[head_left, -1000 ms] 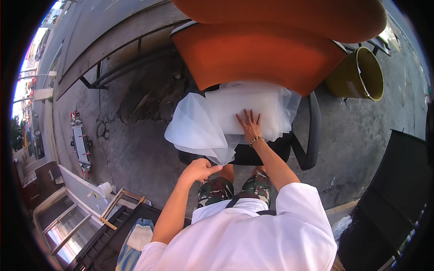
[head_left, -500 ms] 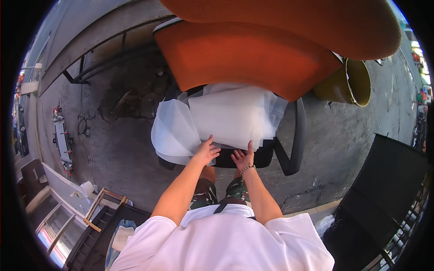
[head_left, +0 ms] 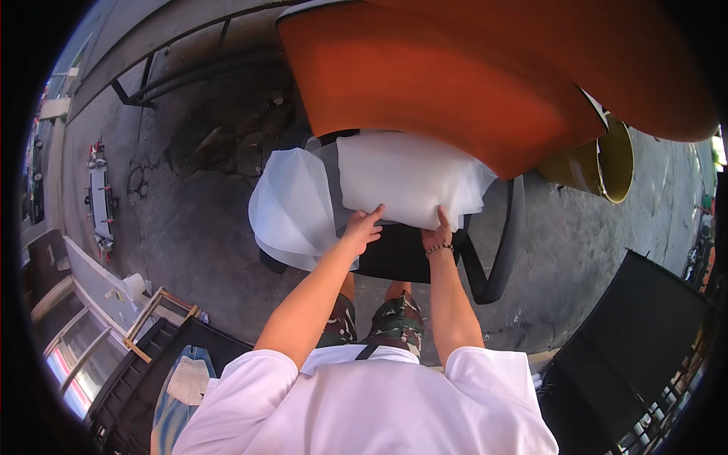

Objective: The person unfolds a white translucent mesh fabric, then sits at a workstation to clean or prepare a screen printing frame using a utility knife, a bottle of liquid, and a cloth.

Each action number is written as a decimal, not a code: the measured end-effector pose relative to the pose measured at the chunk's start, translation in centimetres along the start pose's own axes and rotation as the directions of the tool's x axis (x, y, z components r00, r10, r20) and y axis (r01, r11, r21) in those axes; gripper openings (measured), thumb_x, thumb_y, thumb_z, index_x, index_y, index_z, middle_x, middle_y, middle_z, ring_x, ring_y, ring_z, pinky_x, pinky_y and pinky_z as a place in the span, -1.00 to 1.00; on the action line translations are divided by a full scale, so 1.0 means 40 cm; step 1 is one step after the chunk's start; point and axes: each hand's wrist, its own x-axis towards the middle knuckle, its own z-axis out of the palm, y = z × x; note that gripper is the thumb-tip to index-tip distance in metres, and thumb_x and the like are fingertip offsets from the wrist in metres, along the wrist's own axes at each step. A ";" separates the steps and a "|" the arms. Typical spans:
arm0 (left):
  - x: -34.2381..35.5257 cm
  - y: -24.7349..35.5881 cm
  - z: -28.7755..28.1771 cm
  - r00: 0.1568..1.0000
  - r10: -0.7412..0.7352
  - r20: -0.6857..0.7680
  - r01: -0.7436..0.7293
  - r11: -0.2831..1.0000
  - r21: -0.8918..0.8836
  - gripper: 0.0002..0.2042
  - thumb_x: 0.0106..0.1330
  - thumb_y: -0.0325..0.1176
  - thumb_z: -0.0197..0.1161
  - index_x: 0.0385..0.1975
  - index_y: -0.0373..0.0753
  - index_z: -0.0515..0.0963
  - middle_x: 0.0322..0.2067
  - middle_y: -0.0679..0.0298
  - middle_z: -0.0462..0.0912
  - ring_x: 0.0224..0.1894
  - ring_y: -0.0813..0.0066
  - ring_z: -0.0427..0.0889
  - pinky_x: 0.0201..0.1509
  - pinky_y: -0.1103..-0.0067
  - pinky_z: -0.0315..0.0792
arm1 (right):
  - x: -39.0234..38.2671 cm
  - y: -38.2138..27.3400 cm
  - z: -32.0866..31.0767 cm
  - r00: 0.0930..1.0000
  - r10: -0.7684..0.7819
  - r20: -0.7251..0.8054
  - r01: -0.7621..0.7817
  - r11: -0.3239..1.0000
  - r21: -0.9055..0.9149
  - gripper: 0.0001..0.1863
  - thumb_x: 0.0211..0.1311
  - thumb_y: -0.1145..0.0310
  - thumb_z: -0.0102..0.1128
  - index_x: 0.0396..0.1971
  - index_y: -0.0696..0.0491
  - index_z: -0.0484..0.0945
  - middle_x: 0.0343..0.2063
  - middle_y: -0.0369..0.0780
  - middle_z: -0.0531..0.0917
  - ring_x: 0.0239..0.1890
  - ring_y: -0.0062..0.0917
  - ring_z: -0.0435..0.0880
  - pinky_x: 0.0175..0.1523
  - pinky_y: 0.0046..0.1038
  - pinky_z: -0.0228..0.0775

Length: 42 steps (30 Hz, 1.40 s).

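A stack of thin white translucent sheets lies on the black seat of a chair with an orange backrest. My left hand is at the stack's near left corner, thumb against the edge and fingers apart over the seat. At the near right edge, my right hand has its thumb on top, with its fingers hidden under the sheets. Left of the stack, a separate fan of curled translucent sheets hangs over the seat's side.
A black armrest rises on the right. Behind it stands a yellowish bin. A large black panel is at the lower right, and a small wheeled cart stands on the floor far left. A wooden frame is at the lower left.
Both hands have moved forward, and my right hand has closed on the near edge. The stack has shifted away and right, leaving a gap from the curled sheets and more bare seat.
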 end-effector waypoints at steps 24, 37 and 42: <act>-0.191 0.512 -0.187 0.057 0.976 0.212 -0.356 -0.178 0.917 -0.37 0.04 -0.36 0.41 0.19 -0.26 0.41 0.11 -0.07 0.49 0.12 -0.14 0.49 0.18 0.27 0.45 | -0.274 0.151 0.268 0.753 -0.145 0.642 0.556 -0.384 -0.737 -0.57 0.01 0.07 0.48 -0.24 0.06 0.60 -0.04 -0.11 0.60 -0.07 -0.20 0.59 -0.08 -0.23 0.43; 0.008 0.053 -0.207 0.486 0.872 0.058 -0.502 0.224 0.835 -0.44 0.25 -0.23 0.32 0.26 -0.14 0.39 0.17 -0.07 0.49 0.17 -0.18 0.50 0.23 0.16 0.41 | -0.055 0.145 0.290 0.617 0.039 0.786 0.617 -0.645 -0.452 -0.36 0.02 0.54 0.20 0.21 -0.11 0.49 0.22 -0.18 0.52 0.28 -0.21 0.46 0.35 -0.11 0.26; 0.194 0.251 -0.169 0.516 0.829 0.215 -0.492 0.082 0.866 -0.48 0.37 -0.15 0.11 0.28 -0.21 0.34 0.22 0.06 0.48 0.24 -0.03 0.47 0.29 0.23 0.37 | -0.130 0.027 0.305 0.560 -0.101 0.822 0.738 -0.389 -0.551 -0.44 -0.04 0.68 0.15 0.06 0.01 0.61 -0.06 -0.06 0.70 -0.04 -0.08 0.69 0.04 -0.20 0.55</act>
